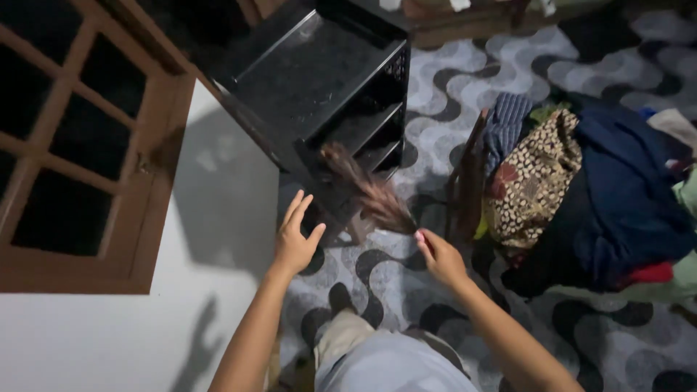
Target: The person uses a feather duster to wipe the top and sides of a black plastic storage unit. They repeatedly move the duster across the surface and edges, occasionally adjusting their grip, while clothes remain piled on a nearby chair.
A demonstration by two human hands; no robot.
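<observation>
My right hand grips the narrow end of a brown bristle brush. The blurred bristles reach up and left toward the lower shelves of a black plastic shelf rack. My left hand is held up with its fingers spread and nothing in it, close to the rack's lower front corner; whether it touches the rack I cannot tell. My knees in light trousers show at the bottom.
A wooden chair piled with clothes stands at the right, close to my right hand. A wooden-framed window and a white wall are on the left. The floor has a grey and black wave pattern.
</observation>
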